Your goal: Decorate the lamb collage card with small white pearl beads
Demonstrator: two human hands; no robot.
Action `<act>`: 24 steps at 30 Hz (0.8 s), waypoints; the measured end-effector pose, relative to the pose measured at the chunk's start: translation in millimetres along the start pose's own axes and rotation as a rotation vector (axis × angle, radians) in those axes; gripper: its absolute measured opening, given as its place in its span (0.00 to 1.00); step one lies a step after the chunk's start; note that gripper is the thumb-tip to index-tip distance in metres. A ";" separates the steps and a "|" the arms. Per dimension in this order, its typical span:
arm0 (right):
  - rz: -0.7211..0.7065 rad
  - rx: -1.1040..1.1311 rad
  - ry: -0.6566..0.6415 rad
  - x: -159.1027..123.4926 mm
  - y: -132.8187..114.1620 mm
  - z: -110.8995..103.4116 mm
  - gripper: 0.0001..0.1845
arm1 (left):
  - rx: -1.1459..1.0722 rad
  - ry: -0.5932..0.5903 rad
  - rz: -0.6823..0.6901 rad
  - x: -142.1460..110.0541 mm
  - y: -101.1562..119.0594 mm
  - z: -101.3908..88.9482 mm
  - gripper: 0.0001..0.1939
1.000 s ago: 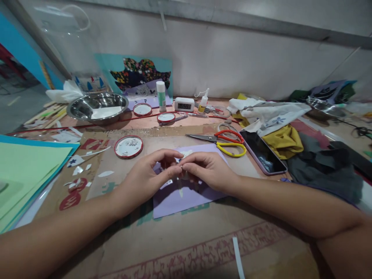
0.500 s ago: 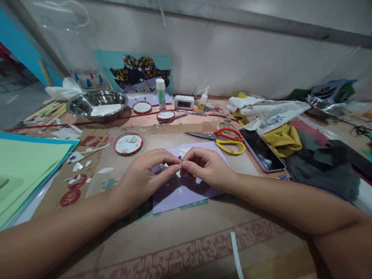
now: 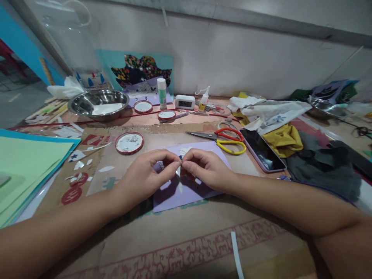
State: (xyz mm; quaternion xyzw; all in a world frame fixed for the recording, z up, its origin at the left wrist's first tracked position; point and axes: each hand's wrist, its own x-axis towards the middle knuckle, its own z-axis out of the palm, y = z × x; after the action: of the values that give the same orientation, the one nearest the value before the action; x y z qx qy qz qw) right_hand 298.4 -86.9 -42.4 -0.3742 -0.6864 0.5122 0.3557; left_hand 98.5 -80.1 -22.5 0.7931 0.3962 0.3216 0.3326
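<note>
Above a lilac sheet of paper (image 3: 168, 200), my left hand (image 3: 148, 170) and my right hand (image 3: 207, 168) meet at the fingertips. Both have thumb and forefinger pinched together; whatever sits between them is too small to make out. Partly covered by my fingers, white cut pieces (image 3: 185, 150) and a bit of dark blue show on the lilac sheet. Behind my left hand is a red-rimmed lid (image 3: 129, 143) with clear beads in it. Scissors (image 3: 223, 140) with one red and one yellow handle lie beyond my right hand.
A phone (image 3: 263, 150) and crumpled cloth (image 3: 283, 140) lie to the right. Along the back stand a steel bowl (image 3: 77, 106), a glue stick (image 3: 161, 93), a small clock (image 3: 185, 102) and a glue bottle (image 3: 204, 99). Coloured paper (image 3: 31, 162) is stacked at the left.
My left thumb has drawn back slightly from the right fingertips. Both hands otherwise keep their place over the lilac sheet, and the view has shifted a little.
</note>
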 end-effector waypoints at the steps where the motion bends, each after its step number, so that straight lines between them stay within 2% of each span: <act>1: -0.004 -0.014 -0.002 -0.1 0.1 0.1 0.11 | 0.010 -0.013 -0.002 0.1 0.3 -0.5 0.10; 8: -0.037 -0.082 0.025 0.4 0.5 -1.3 0.12 | 0.038 -0.128 -0.002 -0.8 0.7 -0.7 0.14; 15: -0.058 -0.122 0.014 0.3 -0.4 -1.4 0.10 | 0.005 -0.134 0.032 -0.5 -0.4 -0.8 0.14; 24: -0.084 -0.037 -0.039 -0.5 2.1 -0.1 0.09 | -0.006 -0.117 0.003 -0.7 -0.8 -1.0 0.13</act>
State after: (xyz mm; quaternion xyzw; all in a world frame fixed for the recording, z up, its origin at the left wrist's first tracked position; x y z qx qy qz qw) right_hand 299.0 -86.8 -44.5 -0.3414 -0.7176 0.4912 0.3566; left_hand 97.1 -80.1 -22.8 0.8102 0.3738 0.2762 0.3571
